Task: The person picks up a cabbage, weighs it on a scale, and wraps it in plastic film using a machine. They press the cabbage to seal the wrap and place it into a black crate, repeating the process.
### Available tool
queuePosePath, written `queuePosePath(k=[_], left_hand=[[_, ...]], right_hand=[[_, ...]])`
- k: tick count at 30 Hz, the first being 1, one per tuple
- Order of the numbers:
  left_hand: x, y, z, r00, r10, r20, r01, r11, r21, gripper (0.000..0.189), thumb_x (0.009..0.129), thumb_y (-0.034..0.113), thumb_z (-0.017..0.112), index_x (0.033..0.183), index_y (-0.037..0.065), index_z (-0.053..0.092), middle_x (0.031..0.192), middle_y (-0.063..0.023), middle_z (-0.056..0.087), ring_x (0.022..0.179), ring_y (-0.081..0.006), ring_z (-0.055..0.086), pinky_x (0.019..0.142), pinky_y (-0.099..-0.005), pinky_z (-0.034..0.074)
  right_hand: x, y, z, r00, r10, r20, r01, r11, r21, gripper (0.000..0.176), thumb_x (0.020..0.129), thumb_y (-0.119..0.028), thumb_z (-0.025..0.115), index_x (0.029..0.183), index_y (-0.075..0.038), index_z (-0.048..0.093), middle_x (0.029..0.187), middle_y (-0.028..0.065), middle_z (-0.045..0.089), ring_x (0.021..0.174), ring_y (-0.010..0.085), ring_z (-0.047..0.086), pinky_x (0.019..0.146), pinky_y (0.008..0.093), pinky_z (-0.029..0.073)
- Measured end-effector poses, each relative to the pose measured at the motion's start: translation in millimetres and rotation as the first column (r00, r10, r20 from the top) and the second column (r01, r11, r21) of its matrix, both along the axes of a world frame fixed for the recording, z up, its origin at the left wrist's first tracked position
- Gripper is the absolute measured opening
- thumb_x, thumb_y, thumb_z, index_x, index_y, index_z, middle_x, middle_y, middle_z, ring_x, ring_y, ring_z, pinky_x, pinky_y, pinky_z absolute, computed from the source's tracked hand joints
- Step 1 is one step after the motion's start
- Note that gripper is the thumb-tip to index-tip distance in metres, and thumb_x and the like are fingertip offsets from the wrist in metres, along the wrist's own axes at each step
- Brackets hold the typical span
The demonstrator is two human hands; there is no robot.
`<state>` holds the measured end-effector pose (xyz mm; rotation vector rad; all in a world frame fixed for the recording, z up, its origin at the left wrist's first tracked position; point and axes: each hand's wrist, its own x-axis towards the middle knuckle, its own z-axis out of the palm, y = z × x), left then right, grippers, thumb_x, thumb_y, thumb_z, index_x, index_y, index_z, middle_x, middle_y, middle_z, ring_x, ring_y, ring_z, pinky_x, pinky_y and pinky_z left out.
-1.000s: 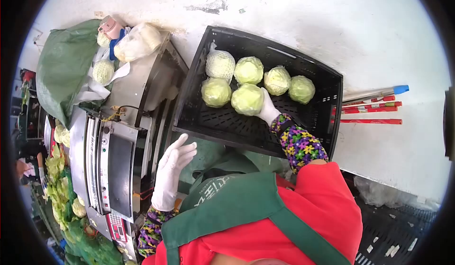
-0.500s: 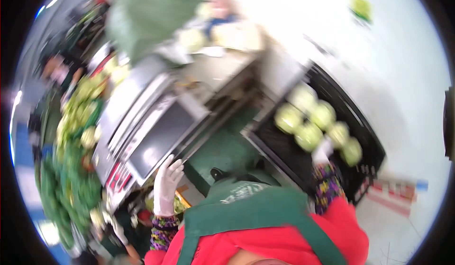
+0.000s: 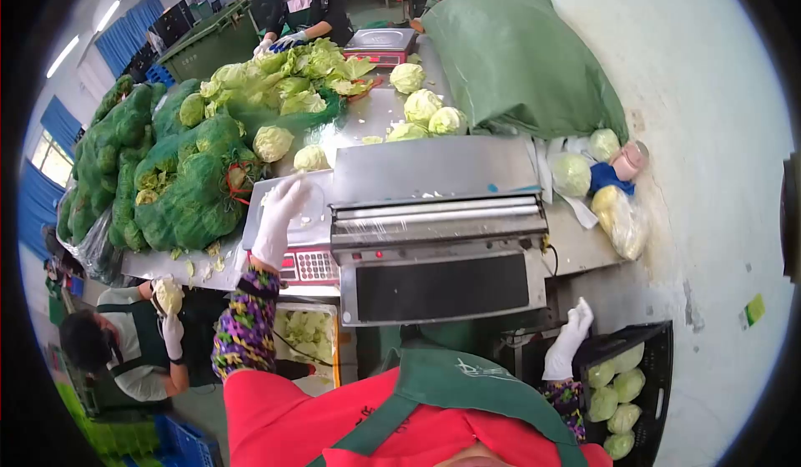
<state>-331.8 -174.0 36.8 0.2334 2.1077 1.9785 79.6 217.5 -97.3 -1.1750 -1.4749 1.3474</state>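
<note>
My left hand [image 3: 282, 217], in a white glove, reaches over the digital scale [image 3: 313, 268] with its fingers stretched out and nothing in them. Just beyond the fingertips, a trimmed cabbage [image 3: 311, 158] lies on the metal table, with another cabbage [image 3: 273, 143] to its left. My right hand [image 3: 569, 342], also gloved, is held up empty with its fingers extended. It is beside the black crate [image 3: 665, 346], where several wrapped-looking cabbages [image 3: 626, 385] lie. Between my hands stands a film-wrapping machine [image 3: 438, 287] with a dark plate.
Green net sacks [image 3: 188, 191] fill the table's left side. A large green bag [image 3: 521, 58] lies at the back right. One co-worker [image 3: 309, 8] handles leaves at the far end; another person [image 3: 138, 342] holds a cabbage at left. A bin of leaves [image 3: 307, 333] sits below the scale.
My view has swung from the crate towards the table. My right hand has come out from among the crate's cabbages. My left hand has moved forward over the scale.
</note>
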Motion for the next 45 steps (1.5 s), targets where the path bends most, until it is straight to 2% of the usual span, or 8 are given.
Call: queuePosePath(k=[3, 13, 21, 24, 27, 32, 41, 45], left_hand=[[-70, 28, 28, 0.985, -0.114, -0.127, 0.098, 0.987, -0.128, 0.055, 0.093, 0.027, 0.064, 0.138, 0.002, 0.048, 0.129, -0.0108, 0.058, 0.117, -0.0185, 0.056, 0.099, -0.0319, 0.043], [-246, 208, -84, 0.726, -0.668, -0.162, 0.360, 0.570, -0.738, 0.105, 0.068, 0.055, 0.081, 0.145, 0.001, 0.034, 0.141, -0.0304, 0.042, 0.135, -0.0368, 0.039, 0.110, -0.0409, 0.035], [-281, 262, -165, 0.718, -0.687, 0.113, 0.637, 0.583, -0.505, 0.095, 0.071, 0.047, 0.083, 0.142, 0.001, 0.039, 0.130, -0.0176, 0.056, 0.121, -0.0255, 0.054, 0.101, -0.0368, 0.045], [-305, 245, -170, 0.724, -0.556, 0.407, 0.614, 0.790, -0.013, 0.065, 0.084, 0.038, 0.073, 0.136, 0.007, 0.047, 0.123, -0.0137, 0.060, 0.110, -0.0251, 0.061, 0.088, -0.0428, 0.054], [-282, 226, -95, 0.590, -0.629, 0.506, 0.504, 0.777, 0.378, 0.062, 0.086, 0.038, 0.071, 0.136, 0.010, 0.047, 0.126, -0.0127, 0.059, 0.111, -0.0266, 0.061, 0.090, -0.0455, 0.054], [-271, 190, -31, 0.573, -0.762, 0.300, 0.570, 0.634, 0.523, 0.056, 0.097, 0.040, 0.055, 0.138, 0.004, 0.044, 0.129, -0.0143, 0.057, 0.113, -0.0245, 0.061, 0.090, -0.0435, 0.055], [-142, 137, 19, 0.745, -0.626, 0.231, 0.494, 0.751, 0.438, 0.073, 0.088, 0.036, 0.068, 0.144, 0.003, 0.036, 0.138, -0.0111, 0.049, 0.125, -0.0215, 0.052, 0.104, -0.0364, 0.044], [-116, 140, 2, 0.858, -0.490, 0.153, 0.477, 0.871, 0.115, 0.083, 0.080, 0.031, 0.079, 0.145, 0.001, 0.036, 0.134, -0.0108, 0.052, 0.118, -0.0188, 0.054, 0.101, -0.0313, 0.043]], right_hand=[[-30, -4, -33, 0.995, -0.064, 0.072, 0.091, 0.874, -0.477, 0.045, 0.091, -0.039, 0.053, 0.133, -0.024, 0.049, 0.145, 0.0032, 0.043, 0.136, 0.0208, 0.036, 0.108, 0.0577, 0.016], [-36, 19, -10, 0.965, -0.238, 0.108, 0.261, 0.850, -0.458, 0.049, 0.089, -0.040, 0.051, 0.134, -0.022, 0.051, 0.147, 0.0108, 0.039, 0.139, 0.0283, 0.032, 0.110, 0.0557, 0.019], [-41, 53, 3, 0.962, -0.237, 0.134, 0.272, 0.865, -0.422, 0.047, 0.091, -0.037, 0.050, 0.133, -0.015, 0.052, 0.146, 0.0129, 0.039, 0.138, 0.0285, 0.034, 0.112, 0.0510, 0.022], [-53, 64, 7, 0.973, -0.188, 0.131, 0.227, 0.862, -0.454, 0.057, 0.092, -0.040, 0.050, 0.140, -0.011, 0.046, 0.152, 0.0151, 0.032, 0.141, 0.0291, 0.031, 0.115, 0.0470, 0.021], [-66, 69, 12, 0.982, -0.160, 0.101, 0.188, 0.871, -0.453, 0.055, 0.093, -0.038, 0.050, 0.139, -0.009, 0.046, 0.151, 0.0147, 0.034, 0.140, 0.0279, 0.032, 0.114, 0.0456, 0.023], [-87, 70, 29, 0.984, -0.173, 0.035, 0.173, 0.898, -0.404, 0.044, 0.095, -0.030, 0.046, 0.133, -0.008, 0.050, 0.140, 0.0116, 0.046, 0.133, 0.0263, 0.040, 0.111, 0.0448, 0.028], [-130, 49, 92, 0.994, 0.037, -0.104, -0.055, 0.982, -0.180, 0.026, 0.096, -0.013, 0.044, 0.118, -0.007, 0.057, 0.126, 0.0048, 0.055, 0.121, 0.0181, 0.050, 0.103, 0.0360, 0.037], [-118, 43, 100, 0.990, 0.116, -0.085, -0.124, 0.988, -0.095, 0.027, 0.096, -0.011, 0.044, 0.119, -0.005, 0.056, 0.123, 0.0060, 0.058, 0.117, 0.0181, 0.054, 0.101, 0.0358, 0.040]])
